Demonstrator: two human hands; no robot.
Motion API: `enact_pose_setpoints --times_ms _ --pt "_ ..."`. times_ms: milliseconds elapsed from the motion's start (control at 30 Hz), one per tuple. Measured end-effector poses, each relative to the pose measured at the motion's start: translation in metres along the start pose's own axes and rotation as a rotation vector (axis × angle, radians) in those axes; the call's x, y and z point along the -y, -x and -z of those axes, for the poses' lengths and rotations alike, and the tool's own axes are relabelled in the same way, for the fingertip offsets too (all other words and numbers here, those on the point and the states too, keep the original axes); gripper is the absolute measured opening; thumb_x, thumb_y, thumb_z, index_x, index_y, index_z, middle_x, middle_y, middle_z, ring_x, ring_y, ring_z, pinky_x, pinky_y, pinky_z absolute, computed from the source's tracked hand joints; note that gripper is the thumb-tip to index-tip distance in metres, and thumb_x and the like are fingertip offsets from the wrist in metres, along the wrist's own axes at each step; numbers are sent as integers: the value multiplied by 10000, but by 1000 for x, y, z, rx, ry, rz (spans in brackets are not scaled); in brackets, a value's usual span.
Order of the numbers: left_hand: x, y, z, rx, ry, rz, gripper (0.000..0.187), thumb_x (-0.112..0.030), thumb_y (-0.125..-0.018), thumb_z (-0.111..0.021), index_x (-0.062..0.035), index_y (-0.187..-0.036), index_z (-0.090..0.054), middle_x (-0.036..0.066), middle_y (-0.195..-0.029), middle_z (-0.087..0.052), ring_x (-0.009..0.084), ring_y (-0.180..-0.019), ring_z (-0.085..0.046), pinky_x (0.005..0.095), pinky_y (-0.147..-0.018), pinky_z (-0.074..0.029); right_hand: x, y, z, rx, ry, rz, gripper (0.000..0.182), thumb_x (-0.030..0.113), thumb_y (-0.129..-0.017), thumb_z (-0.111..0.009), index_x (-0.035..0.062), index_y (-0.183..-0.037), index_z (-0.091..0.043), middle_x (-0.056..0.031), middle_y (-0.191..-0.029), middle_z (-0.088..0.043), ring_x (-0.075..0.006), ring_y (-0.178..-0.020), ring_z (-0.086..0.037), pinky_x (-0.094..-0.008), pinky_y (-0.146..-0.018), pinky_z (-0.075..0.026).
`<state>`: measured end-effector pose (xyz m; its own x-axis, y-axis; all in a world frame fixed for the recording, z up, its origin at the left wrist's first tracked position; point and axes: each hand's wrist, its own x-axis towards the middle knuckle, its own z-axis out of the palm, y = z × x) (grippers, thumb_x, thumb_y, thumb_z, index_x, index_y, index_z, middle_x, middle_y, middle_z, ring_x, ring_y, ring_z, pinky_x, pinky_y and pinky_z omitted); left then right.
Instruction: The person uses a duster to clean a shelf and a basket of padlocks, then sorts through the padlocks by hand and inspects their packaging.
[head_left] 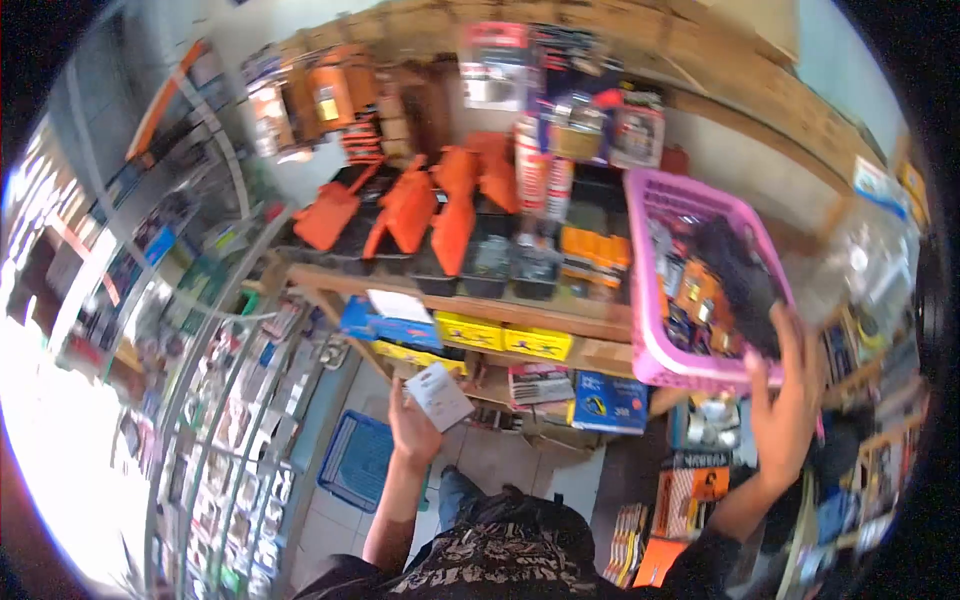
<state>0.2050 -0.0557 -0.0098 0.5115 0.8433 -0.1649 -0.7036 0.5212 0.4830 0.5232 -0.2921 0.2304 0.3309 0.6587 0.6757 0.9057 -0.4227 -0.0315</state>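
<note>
My left hand (413, 428) is closed on a white card-like packet (440, 397) with small dark marks, held out over the floor. On the right, my right hand (786, 410) reaches to the near corner of a pink plastic basket (648, 290), its fingers apart and stretched over the rim. Inside the basket lie a dark, soft-looking bundle (735, 270) and several small orange and dark packets (697, 292). The basket sits tilted in this view at the right end of a wooden shelf.
Black bins with orange scoop-like pieces (408, 205) line the wooden shelf (480, 308). Below are yellow boxes (537, 341) and a blue box (610, 402). A blue crate (356, 460) stands on the floor. Glass display shelving (225, 400) runs along the left.
</note>
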Motion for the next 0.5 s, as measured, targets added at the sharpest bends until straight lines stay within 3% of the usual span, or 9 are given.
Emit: enact_pose_setpoints --times_ms 67,133,200,233,300,333,400,467,500 --pt "-4 4 -8 -81 -22 -53 701 -579 -972 -256 -33 -1377 -426 180 -1282 -569 362 -1158 -561 489 -1013 -415 30 3 -15 105 -428 238 410 256 -851 -648 46 -1199 -597 -166 -1062 -629 -390 -1015 -538 -482 -906 -404" --pt "-10 5 -16 -86 -100 13 690 -571 -975 -267 -37 -1385 -420 165 -1309 -542 337 -1178 -543 479 -1017 -410 72 6 -46 400 -790 308 303 196 -801 -708 54 -1066 -672 -119 -900 -674 -343 -869 -615 -436 -852 -444" --pt "-12 1 -4 -28 -18 4 654 -540 -989 -271 -49 -1405 -391 147 -1326 -519 316 -1196 -518 472 -1014 -407 124 19 -96 481 -902 470 335 233 -828 -721 74 -1116 -660 -100 -909 -703 -270 -843 -664 -378 -762 -510" --pt "-12 1 -6 -29 -48 -1 629 -518 -995 -283 -64 -1420 -368 143 -1326 -514 313 -1195 -515 472 -1014 -403 144 35 -124 694 -953 402 443 247 -837 -726 79 -1225 -594 -119 -969 -695 -264 -863 -680 -374 -736 -532" --pt "-16 4 -13 0 -97 -1 584 -482 -1010 -301 -98 -1450 -321 123 -1314 -507 279 -1186 -505 437 -1013 -398 187 60 -173 771 -985 396 613 289 -846 -723 84 -1361 -461 -178 -1121 -644 -293 -858 -690 -370 -744 -542" --pt "-17 2 -7 5 -92 -11 584 -482 -1010 -301 -98 -1450 -321 123 -1314 -507 279 -1186 -505 437 -1013 -398 206 73 -200 767 -981 408 613 289 -846 -723 84 -1361 -461 -178 -1121 -644 -293 -858 -690 -370 -744 -542" --pt "-20 -7 7 51 -408 74 576 -487 -1009 -331 -126 -1458 -313 91 -1300 -499 235 -1172 -506 395 -1003 -402 235 85 -240 780 -1223 296 519 273 -855 -714 61 -1290 -529 -172 -1038 -670 -275 -833 -695 -346 -727 -543" --pt "-36 -5 0 -60 -452 -1 602 -472 -1009 -366 -116 -1483 -267 80 -1321 -473 207 -1168 -496 371 -995 -402 252 72 -246 796 -1189 335 440 229 -863 -705 48 -1239 -565 -161 -977 -678 -250 -821 -696 -333 -712 -544" --pt "-48 -16 25 50 -647 21 631 -468 -1005 -384 -106 -1498 -229 87 -1353 -448 213 -1178 -494 376 -1005 -396 260 65 -248 815 -1156 362 363 184 -870 -695 35 -1188 -601 -150 -917 -687 -224 -809 -697 -320 -697 -544"
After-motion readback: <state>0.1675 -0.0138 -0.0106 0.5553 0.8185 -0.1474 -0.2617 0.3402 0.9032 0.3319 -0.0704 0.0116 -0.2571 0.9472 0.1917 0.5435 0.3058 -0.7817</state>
